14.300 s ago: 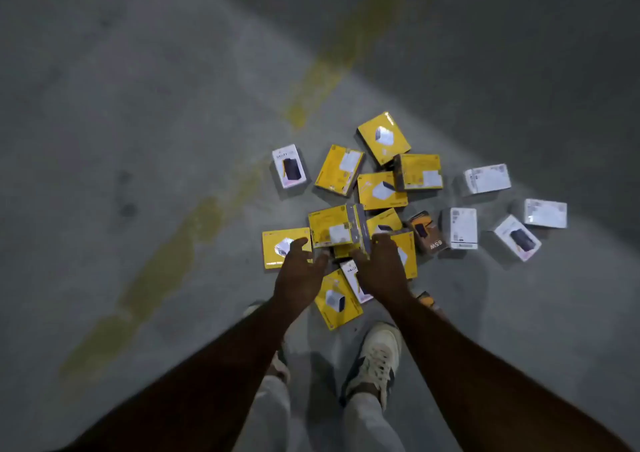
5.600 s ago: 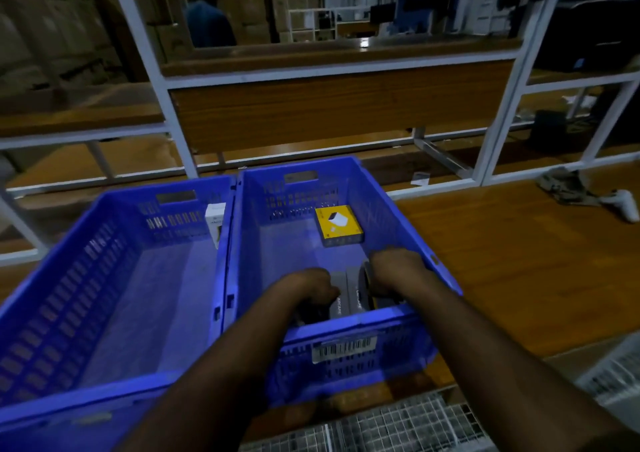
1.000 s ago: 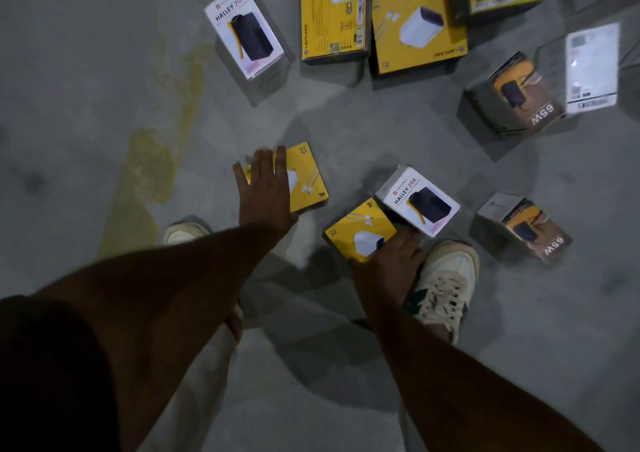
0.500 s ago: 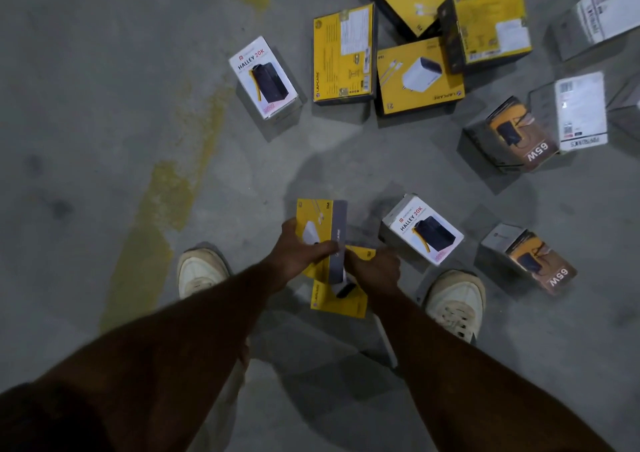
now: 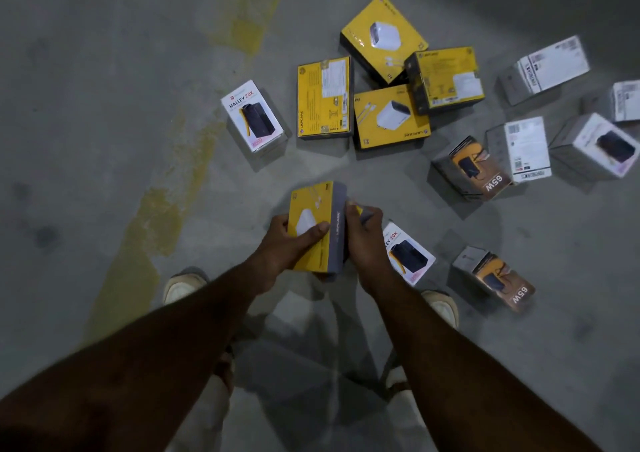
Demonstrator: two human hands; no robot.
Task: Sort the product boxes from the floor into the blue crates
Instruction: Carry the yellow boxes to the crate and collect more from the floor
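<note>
Held box (image 5: 313, 230) between both hands, above the floor (image 5: 104, 105); other boxes (image 5: 391, 119) ahead and right.

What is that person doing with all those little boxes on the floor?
A person is picking product boxes up off the concrete floor. The left hand grips a yellow charger box, and the right hand holds a second yellow box pressed against it. More yellow, white Halley 20K and brown 65W boxes lie scattered on the floor. No crates are in view.

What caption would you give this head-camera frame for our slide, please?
Both hands, left and right, hold yellow boxes above more boxes scattered on the floor.
</note>
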